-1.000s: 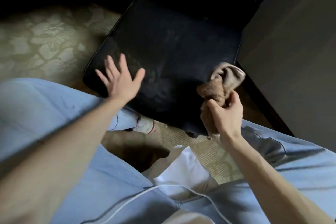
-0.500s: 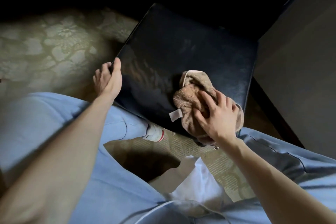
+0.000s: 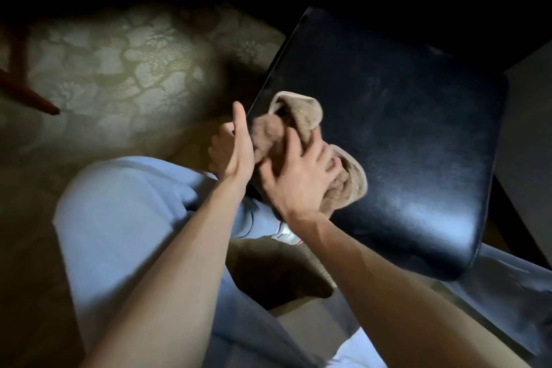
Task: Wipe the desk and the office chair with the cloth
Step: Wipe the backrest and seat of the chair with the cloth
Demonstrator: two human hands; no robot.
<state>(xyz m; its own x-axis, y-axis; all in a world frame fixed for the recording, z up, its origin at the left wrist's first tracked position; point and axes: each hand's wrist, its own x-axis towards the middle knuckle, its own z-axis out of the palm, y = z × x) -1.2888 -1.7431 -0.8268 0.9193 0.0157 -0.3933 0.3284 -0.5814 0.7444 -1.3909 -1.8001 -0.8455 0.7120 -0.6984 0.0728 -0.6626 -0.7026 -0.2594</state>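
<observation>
Right grip (image 3: pixel 301 179) spread flat on one brown cloth (image 3: pixel 298 112), one black chair seat (image 3: pixel 403 143) beneath, left grip (image 3: pixel 236 149) clasping its edge

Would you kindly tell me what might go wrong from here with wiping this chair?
The cloth is bunched under the right hand at the left edge of the seat, so it may slide off onto the carpet. The left hand holds that same edge beside the cloth, so a stroke might bump it.
</observation>
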